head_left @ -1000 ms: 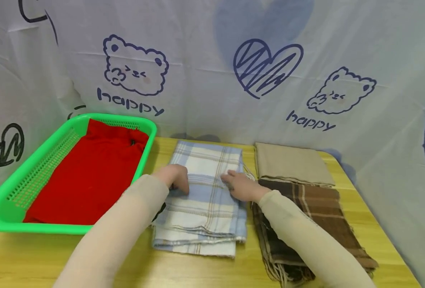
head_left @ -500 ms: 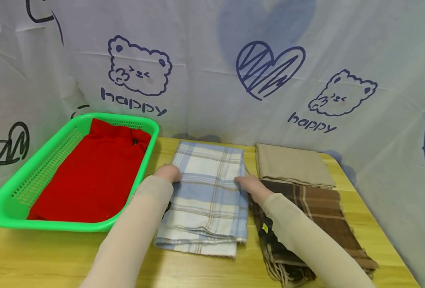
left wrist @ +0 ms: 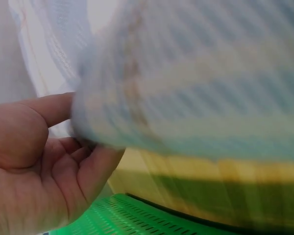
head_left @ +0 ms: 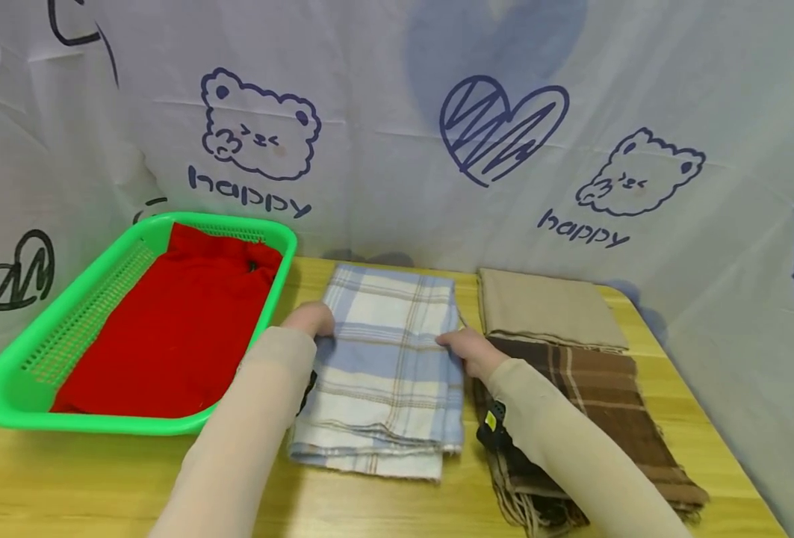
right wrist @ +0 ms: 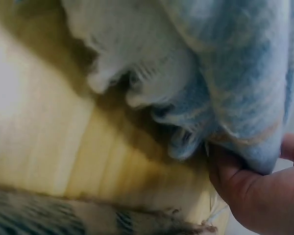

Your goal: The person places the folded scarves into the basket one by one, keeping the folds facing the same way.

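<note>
A blue and white plaid scarf (head_left: 386,359), folded in layers, lies on the table in the head view. At its left edge is my left hand (head_left: 312,319); the left wrist view shows the thumb above and curled fingers beneath the cloth edge, pinching it. My right hand (head_left: 472,350) grips the opposite edge, and in the right wrist view the fingers curl under the scarf (right wrist: 245,98) with the thumb on the far side. Looped fringe hangs from the cloth there, a little over the wood.
Left of the scarf stands a green basket (head_left: 128,424) with a red cloth (head_left: 181,336) in it. To the right lie a folded beige cloth (head_left: 547,306) and a brown plaid scarf (head_left: 605,403), partly under my right sleeve. A printed curtain (head_left: 383,149) hangs behind the table (head_left: 363,512).
Both hands have moved from the top of the scarf outward to its left and right edges and now grip them. The scarf has stayed nearly in place.
</note>
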Available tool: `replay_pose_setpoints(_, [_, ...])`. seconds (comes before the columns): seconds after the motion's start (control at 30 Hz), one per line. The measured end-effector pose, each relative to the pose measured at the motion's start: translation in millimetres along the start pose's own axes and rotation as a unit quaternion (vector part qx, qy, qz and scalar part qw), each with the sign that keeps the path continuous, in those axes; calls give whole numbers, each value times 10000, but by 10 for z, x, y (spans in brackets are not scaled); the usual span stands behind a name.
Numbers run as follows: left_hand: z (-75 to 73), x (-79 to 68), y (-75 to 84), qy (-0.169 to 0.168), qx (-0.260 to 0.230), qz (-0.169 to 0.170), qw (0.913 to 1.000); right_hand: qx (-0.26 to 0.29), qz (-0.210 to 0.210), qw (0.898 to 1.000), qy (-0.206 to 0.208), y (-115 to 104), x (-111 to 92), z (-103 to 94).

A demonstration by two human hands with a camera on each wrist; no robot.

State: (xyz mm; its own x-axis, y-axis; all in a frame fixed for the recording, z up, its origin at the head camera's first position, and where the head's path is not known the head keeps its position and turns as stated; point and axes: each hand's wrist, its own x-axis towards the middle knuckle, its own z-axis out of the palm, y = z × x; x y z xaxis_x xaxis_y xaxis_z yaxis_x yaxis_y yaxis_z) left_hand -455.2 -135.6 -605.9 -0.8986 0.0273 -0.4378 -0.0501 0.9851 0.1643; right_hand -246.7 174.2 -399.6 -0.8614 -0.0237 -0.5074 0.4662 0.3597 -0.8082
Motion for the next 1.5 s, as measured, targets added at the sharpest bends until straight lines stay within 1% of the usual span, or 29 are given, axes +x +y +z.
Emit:
replay_pose_setpoints(0.03, [85,217,-52,25,-21,21,10000,55,-15,10000,-25,0,8,-18])
replay_pose_setpoints(0.07, [121,329,-71,46,-32,36,10000,98,-35,9999,-51,2,12,-40])
replay_pose_setpoints(0.1, [140,370,-70,93,-62,51,9999,151,-37,9999,-62,-4,-4,-55])
replay_pose_setpoints(0.13, [127,326,-45,131,-115,28,9998,183,-35,9998,-91,-74,-145,-43])
replay_pose_setpoints(0.17, [66,148,20,204,-108,72,9997,177,-34,9998,-114,-68,-143,-53])
replay_pose_setpoints(0.2, [-55,-171,121,293,-118,108,9994,89,-20,9999,-122,-59,-145,-55])
replay_pose_setpoints(0.23, [-157,-432,197,318,-176,110,9993,-27,-6,9999,-150,-48,-150,-52])
replay_pose_setpoints(0.3, [-295,-828,307,485,-223,158,9984,-250,52,9995,-201,-26,-162,-41])
replay_pose_setpoints(0.33, [-361,-993,351,478,-261,133,9984,-348,87,9991,-244,-17,-169,-37])
replay_pose_setpoints(0.37, [-407,-1107,382,463,-277,129,9985,-373,99,9988,-294,-10,-174,-34])
replay_pose_setpoints(0.43, [-482,-1238,420,312,-293,63,9991,-318,71,9988,-376,-7,-186,-29])
replay_pose_setpoints(0.47, [-488,-1251,426,360,-243,84,9990,-196,43,9991,-384,-11,-192,-29])
replay_pose_setpoints(0.53, [-538,-1233,436,128,-185,94,9997,68,-44,9992,-396,-29,-202,-38])
replay_pose_setpoints(0.63, [-565,-1065,433,197,-299,226,9991,319,-176,9988,-332,-81,-216,-67])
replay_pose_setpoints(0.67, [-576,-1001,436,247,-360,294,9986,335,-242,9987,-312,-104,-222,-80])
replay_pose_setpoints(0.73, [-655,-952,466,146,-578,314,9977,301,-361,9986,-260,-153,-234,-107])
replay_pose_setpoints(0.77, [-672,-941,480,318,-567,423,9970,256,-392,9986,-233,-174,-242,-122])
replay_pose_setpoints(0.8, [-708,-947,502,351,-598,459,9965,210,-414,9987,-206,-196,-250,-138])
replay_pose_setpoints(0.97, [-923,-1191,614,610,-580,692,9940,36,-406,9990,-200,-286,-289,-220])
replay_pose_setpoints(1.07, [-1034,-1342,656,770,-730,802,9911,30,-457,9986,-282,-336,-304,-259])
replay_pose_setpoints(1.1, [-1073,-1391,666,807,-828,822,9899,4,-486,9984,-272,-354,-307,-269])
replay_pose_setpoints(1.13, [-1123,-1451,681,667,-1128,838,9878,-22,-512,9984,-236,-373,-312,-280])
replay_pose_setpoints(1.17, [-1148,-1471,692,754,-1372,868,9838,-56,-559,9982,-204,-394,-317,-289])
replay_pose_setpoints(1.23, [-1237,-1553,717,704,-1817,808,9775,-11,-658,9978,-114,-438,-326,-307])
replay_pose_setpoints(1.27, [-1296,-1625,735,714,-1969,753,9749,-10,-699,9975,-68,-461,-334,-317])
replay_pose_setpoints(1.33, [-1462,-1886,804,659,-2022,708,9745,42,-775,9970,-57,-511,-359,-339])
replay_pose_setpoints(1.4, [-1640,-2247,894,758,-1894,633,9769,109,-790,9968,-45,-561,-384,-365])
replay_pose_setpoints(1.47, [-1825,-2657,1000,668,-1804,575,9796,95,-788,9968,-57,-612,-421,-395])
replay_pose_setpoints(1.5, [-1898,-2815,1041,608,-1791,572,9803,108,-792,9968,-69,-635,-433,-409])
